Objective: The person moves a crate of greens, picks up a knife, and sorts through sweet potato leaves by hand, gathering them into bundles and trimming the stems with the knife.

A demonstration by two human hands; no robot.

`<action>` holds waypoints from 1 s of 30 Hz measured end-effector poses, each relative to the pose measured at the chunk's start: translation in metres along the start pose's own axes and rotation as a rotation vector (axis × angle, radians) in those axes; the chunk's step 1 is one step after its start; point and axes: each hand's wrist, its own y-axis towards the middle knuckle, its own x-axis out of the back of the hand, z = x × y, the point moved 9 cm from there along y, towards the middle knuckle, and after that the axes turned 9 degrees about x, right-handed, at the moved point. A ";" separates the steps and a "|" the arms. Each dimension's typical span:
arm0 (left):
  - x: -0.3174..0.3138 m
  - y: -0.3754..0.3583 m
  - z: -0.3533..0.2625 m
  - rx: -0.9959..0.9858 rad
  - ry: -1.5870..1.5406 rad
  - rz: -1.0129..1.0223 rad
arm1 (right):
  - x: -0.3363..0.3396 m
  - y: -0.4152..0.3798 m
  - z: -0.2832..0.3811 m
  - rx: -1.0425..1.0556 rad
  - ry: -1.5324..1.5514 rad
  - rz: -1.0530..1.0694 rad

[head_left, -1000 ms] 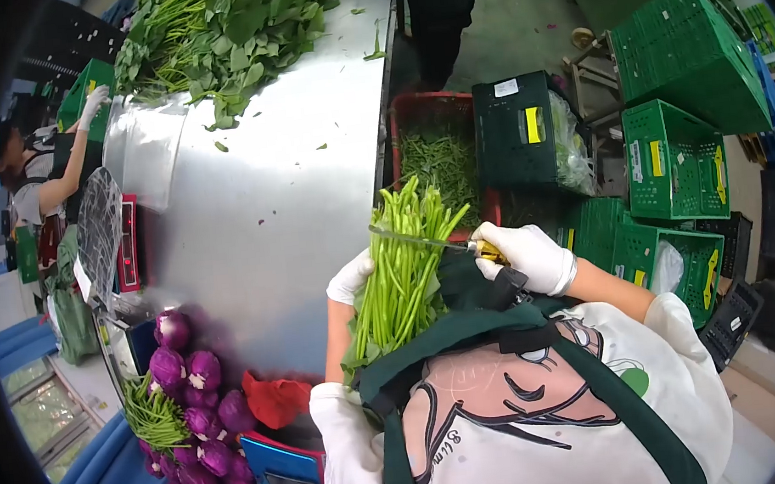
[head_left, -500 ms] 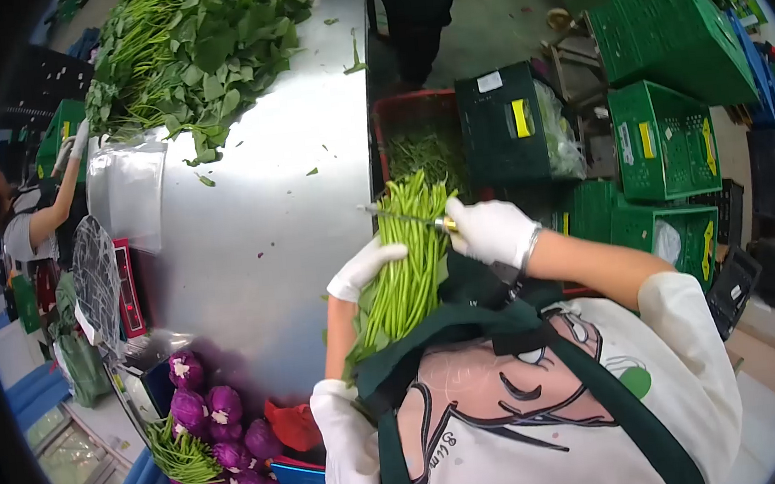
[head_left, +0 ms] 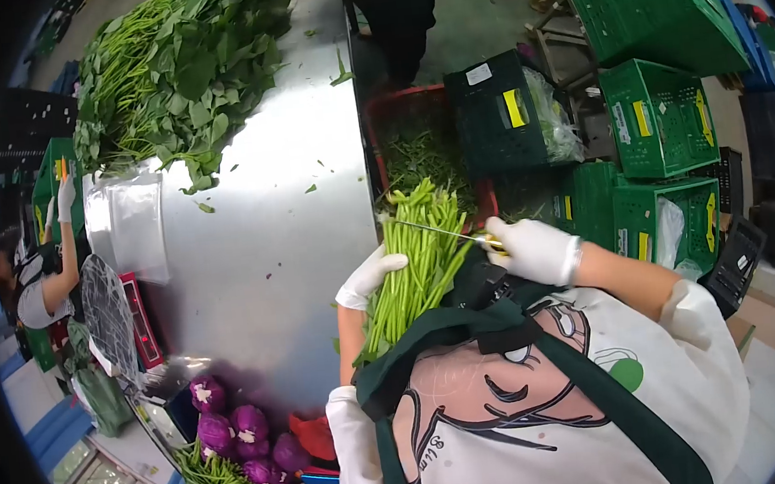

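Observation:
My left hand [head_left: 372, 276], in a white glove, is wrapped round a thick bunch of green vegetable stems [head_left: 416, 276], its thumb across the near side. The bunch slants up from my apron, cut ends away from me and some leaves below. In my right hand [head_left: 536, 253], also gloved, is a knife [head_left: 446, 230] with a thin blade and a yellowish handle. Its blade lies across the stems near their upper ends. Just beyond these ends stands a red crate [head_left: 407, 97] holding green trimmings [head_left: 423, 151].
A big pile of leafy stems [head_left: 197, 65] covers the far end of the metal table [head_left: 252, 272]. Purple bulb-like vegetables [head_left: 250, 425] lie at the near left, beside a scale [head_left: 141, 319]. Green crates [head_left: 658, 117] stand on the right. Another person [head_left: 54, 280] reaches up at far left.
My right hand and the knife have moved right and slightly down, so less of the blade reaches past the stems. The bunch still sits in my left hand. The whole view has shifted slightly.

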 end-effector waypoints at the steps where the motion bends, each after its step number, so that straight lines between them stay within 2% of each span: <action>1: -0.003 0.002 0.003 0.072 -0.025 0.001 | -0.003 0.013 -0.002 0.026 -0.012 -0.025; 2: -0.006 -0.004 0.009 0.157 -0.041 -0.003 | -0.005 0.030 0.002 0.048 -0.010 -0.057; 3: -0.009 -0.012 0.007 0.198 -0.207 0.007 | -0.004 0.040 0.004 0.039 -0.032 -0.018; 6: -0.002 -0.004 -0.001 0.002 -0.056 -0.011 | 0.002 0.009 0.004 0.049 0.081 -0.080; 7: -0.012 -0.005 -0.005 -0.009 -0.098 0.011 | 0.001 -0.004 -0.006 -0.027 0.061 -0.050; 10: 0.017 0.006 0.027 0.272 -0.047 -0.121 | -0.010 0.023 -0.011 0.058 0.111 -0.185; 11: -0.001 0.003 0.023 0.239 -0.338 0.088 | -0.013 0.035 -0.013 0.030 0.130 -0.113; 14: -0.021 0.003 0.007 0.133 -0.307 0.079 | -0.009 0.039 -0.016 0.095 0.046 -0.160; 17: -0.049 0.004 0.007 0.160 -0.287 0.235 | -0.012 0.035 -0.019 0.073 0.062 -0.153; 19: -0.048 0.009 0.007 0.117 -0.274 0.323 | -0.011 0.038 -0.012 0.074 0.048 -0.137; 22: -0.047 0.007 0.008 0.071 -0.442 0.516 | -0.008 0.036 -0.002 0.081 0.040 -0.148; 23: -0.048 0.004 0.005 0.074 -0.358 0.580 | -0.007 0.030 -0.001 0.070 0.039 -0.157; 27: -0.046 0.005 0.001 0.119 -0.298 0.544 | -0.012 -0.004 -0.021 0.071 0.042 -0.230; 30: -0.042 0.010 0.002 0.141 -0.249 0.479 | -0.018 -0.001 -0.028 0.065 0.084 -0.250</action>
